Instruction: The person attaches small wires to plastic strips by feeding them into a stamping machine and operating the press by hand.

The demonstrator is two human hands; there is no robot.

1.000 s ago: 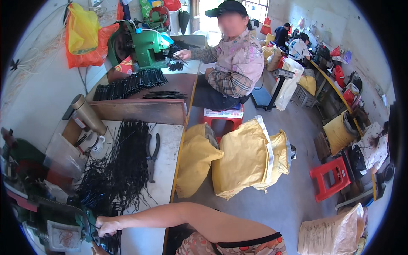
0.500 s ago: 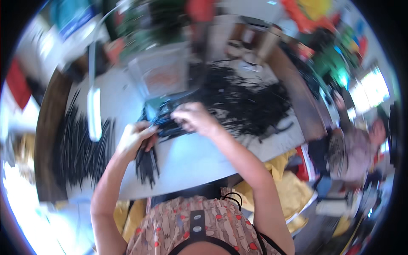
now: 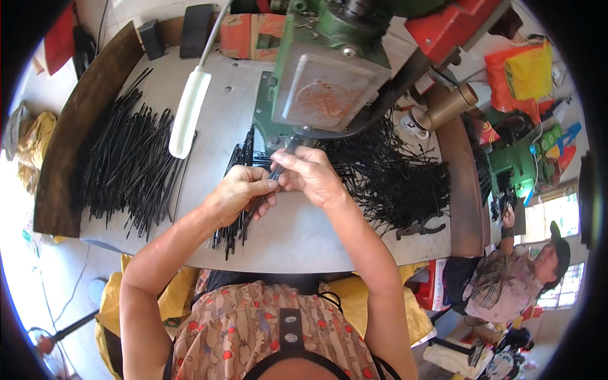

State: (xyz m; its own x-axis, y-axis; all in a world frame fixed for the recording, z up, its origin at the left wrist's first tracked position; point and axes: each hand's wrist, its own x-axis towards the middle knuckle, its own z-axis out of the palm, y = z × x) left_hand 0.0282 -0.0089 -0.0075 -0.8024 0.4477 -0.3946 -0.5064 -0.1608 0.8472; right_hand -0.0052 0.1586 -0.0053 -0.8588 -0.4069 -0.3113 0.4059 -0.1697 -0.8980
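My left hand [image 3: 242, 190] and my right hand [image 3: 310, 174] are close together in front of the green machine [image 3: 269, 117]. Between their fingertips they pinch a few thin dark strips [image 3: 276, 171], whose upper ends reach toward the machine's lower part. How many strips there are is hidden by the fingers. A small bundle of black strips [image 3: 235, 231] lies on the table under and beside my left hand. To the right, next to my right hand, spreads a tangled heap of black strips [image 3: 392, 171].
At left, many black strips [image 3: 126, 171] lie roughly side by side by the table's wooden rim [image 3: 66, 152]. A white lamp [image 3: 190, 114] hangs over the table. Pliers [image 3: 421, 229] lie at right, with a mug [image 3: 415, 123] farther back. Another person [image 3: 513, 278] sits at far right.
The view has shifted and sharpened, so the machine now shows larger. My hands have come closer together, now meeting on the thin strips.
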